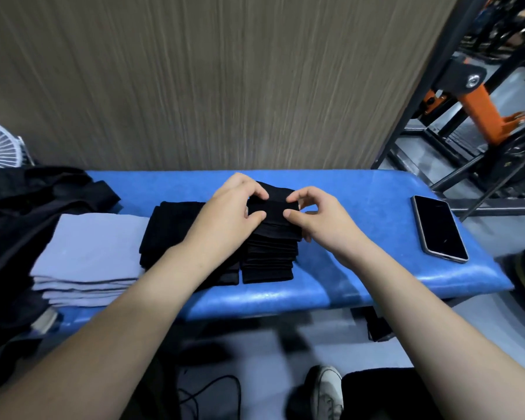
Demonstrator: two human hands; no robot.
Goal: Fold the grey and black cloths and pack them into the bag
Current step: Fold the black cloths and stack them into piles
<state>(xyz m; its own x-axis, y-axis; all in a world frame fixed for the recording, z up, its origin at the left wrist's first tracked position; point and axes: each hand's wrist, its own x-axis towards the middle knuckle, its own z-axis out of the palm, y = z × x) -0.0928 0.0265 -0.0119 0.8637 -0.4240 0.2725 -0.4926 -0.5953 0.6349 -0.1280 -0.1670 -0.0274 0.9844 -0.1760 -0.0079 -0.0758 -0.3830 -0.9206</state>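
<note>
**Folding a black cloth on top of the stack**

Nearest the front edge of the blue desk (285,298) stands a stack of folded black cloths (269,259), roughly at the middle of its length. Both hands work on top of it. The left hand (231,207) pinches the topmost black cloth (270,204) between curled fingers and thumb, and the right hand (312,216) pinches the same cloth from the other side, so each grip is closed tight on fabric.

This looks like the folding step, with the top cloth being squared up or doubled over; packing appears not yet begun. The next move likely calls for pressing the fold flat and aligning its edges with the stack beneath, so the pile does not lean.

Toward the left end lie a second black pile (167,231) and folded grey cloths (88,253). A dark bag (28,207) seems to sit at the far left corner. A phone (438,228) lies near the right end.
</note>
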